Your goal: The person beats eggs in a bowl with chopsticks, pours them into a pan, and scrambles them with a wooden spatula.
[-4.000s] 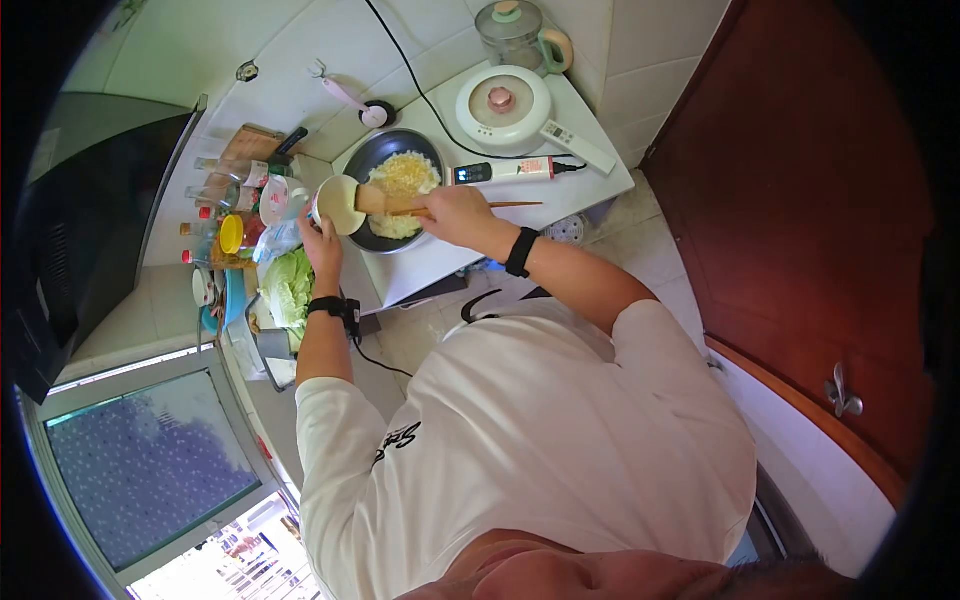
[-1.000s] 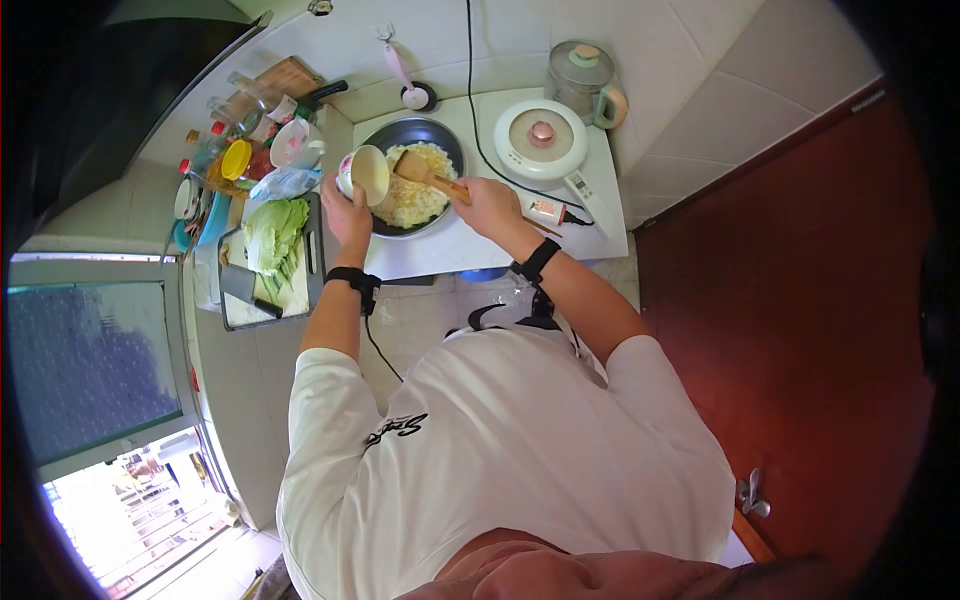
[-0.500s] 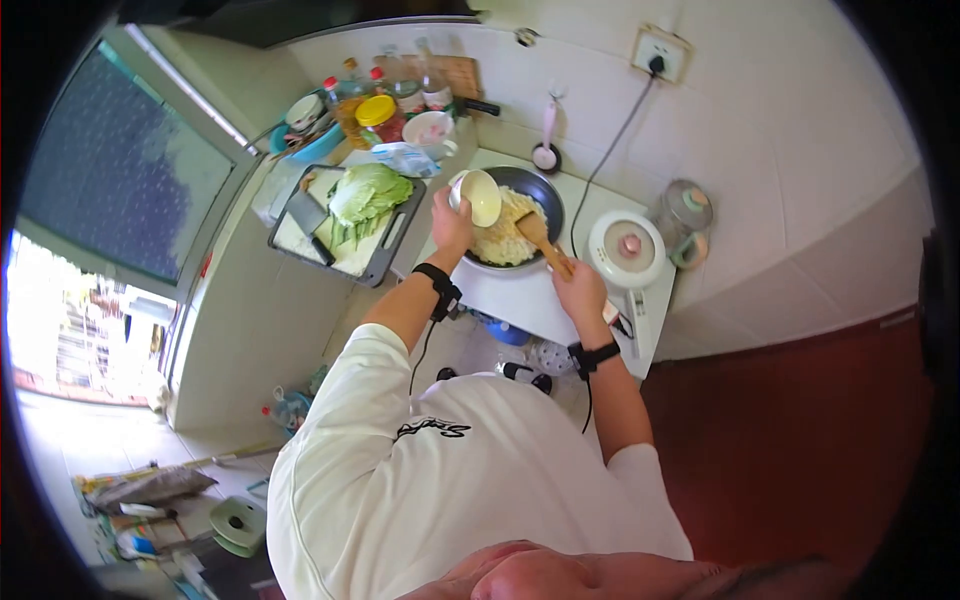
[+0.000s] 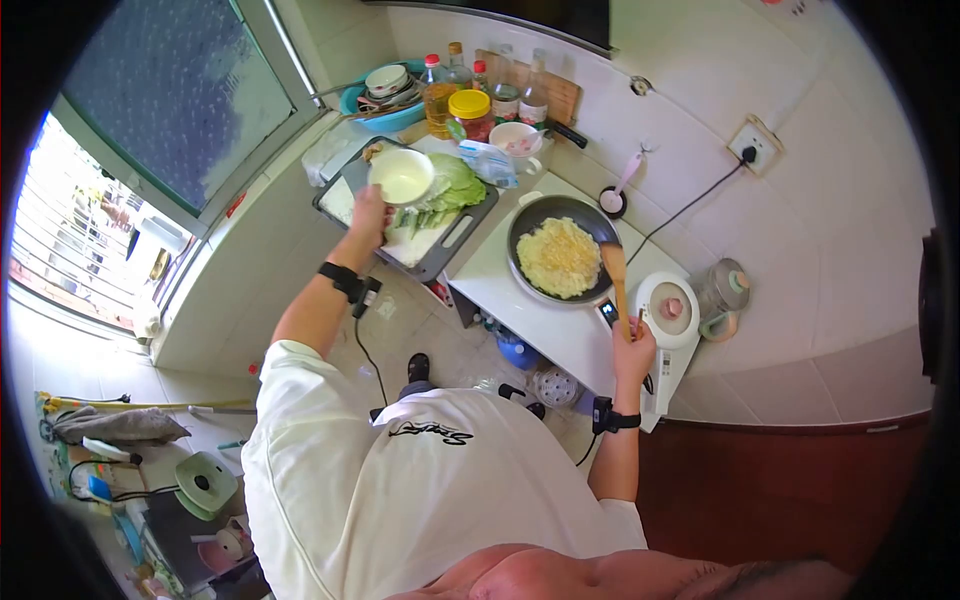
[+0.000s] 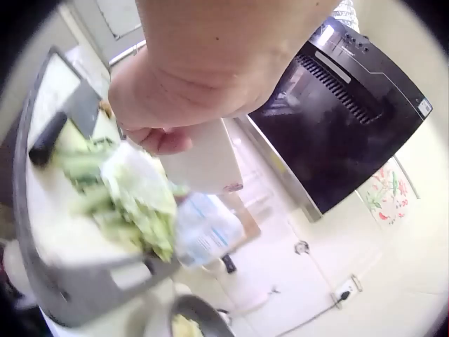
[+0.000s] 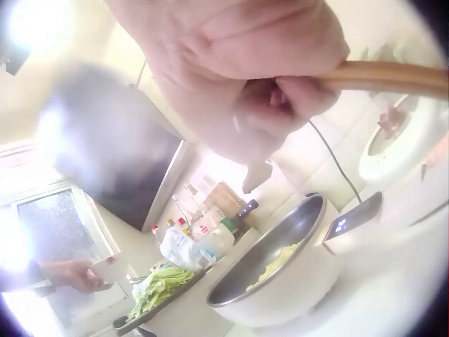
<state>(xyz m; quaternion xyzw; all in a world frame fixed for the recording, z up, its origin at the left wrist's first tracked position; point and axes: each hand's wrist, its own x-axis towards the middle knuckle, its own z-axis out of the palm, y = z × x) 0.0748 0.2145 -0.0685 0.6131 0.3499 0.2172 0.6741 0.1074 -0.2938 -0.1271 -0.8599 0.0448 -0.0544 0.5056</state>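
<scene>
Over the cutting board (image 4: 440,250), your left hand (image 4: 368,212) holds a white bowl (image 4: 401,176) by its rim, fingers curled around the edge; the bowl sits level above the cabbage (image 4: 448,188) and looks empty inside. The left wrist view confirms the grip: fingers (image 5: 163,139) wrap the bowl's (image 5: 202,156) wall, with the cabbage (image 5: 133,200) and the board's rim (image 5: 77,291) directly below. A cleaver (image 4: 355,170) lies on the board, partly hidden behind the bowl. To the right of the board, on the white counter (image 4: 500,270), stands a dark pan (image 4: 530,225) holding pale yellow food (image 4: 558,256). Your right hand (image 4: 633,352) grips the end of a wooden spatula (image 4: 616,285), fingers closed tight around the handle; the blade rests at the pan's right edge, touching the food. The right wrist view shows the same closed grip (image 6: 259,91) on the handle (image 6: 393,76), with the pan (image 6: 280,263) below. Just right of the pan sits a round white appliance (image 4: 668,308), and beyond it a glass kettle (image 4: 722,285). Behind the board, against the wall, stand bottles and a yellow-lidded jar (image 4: 470,112), with a blue basin (image 4: 385,115) of dishes to their left.
</scene>
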